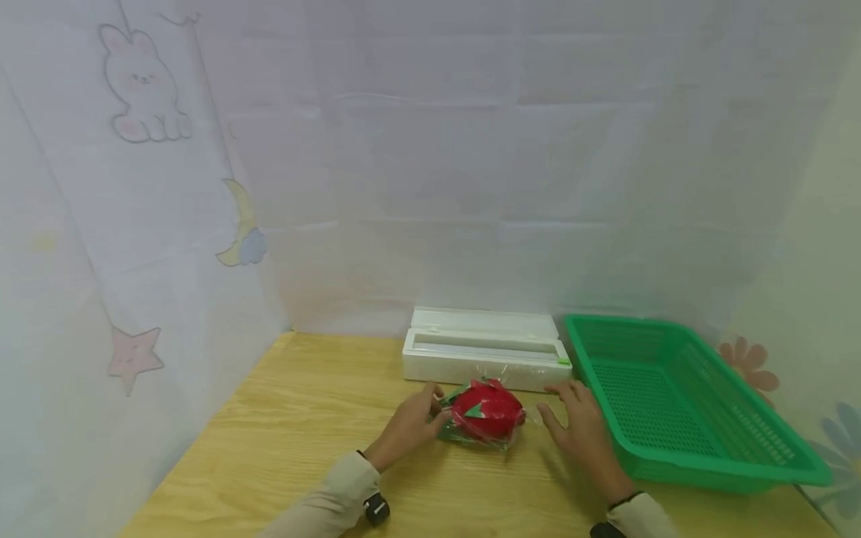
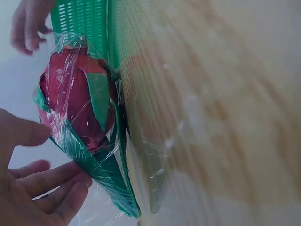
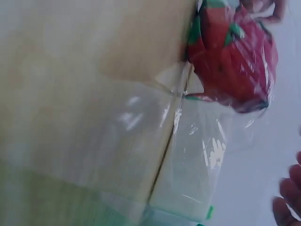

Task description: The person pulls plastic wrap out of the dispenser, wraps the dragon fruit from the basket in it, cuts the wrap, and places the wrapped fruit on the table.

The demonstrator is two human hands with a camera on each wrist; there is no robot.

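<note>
A red dragon fruit (image 1: 489, 409) with green leaf-like scales lies on the table, loosely wrapped in clear cling film. At its leafy end is my left hand (image 1: 412, 422), thumb and fingers spread. In the left wrist view, the fingertips touch the film-covered green leaves (image 2: 89, 157). My right hand (image 1: 581, 430) hovers at the other end, apart from the fruit, with fingers loosely bent and holding nothing. A loose flap of cling film (image 3: 197, 155) trails from the fruit on the right hand's side. Behind the fruit stands a white cling film box (image 1: 484, 366), its lid raised.
To the right sits a large green plastic basket (image 1: 726, 452), close beside my right hand. A small green piece (image 1: 563, 362) shows on the right end of the box. The wooden table (image 1: 303, 418) meets a white cloth backdrop (image 1: 430, 172) with cartoon prints.
</note>
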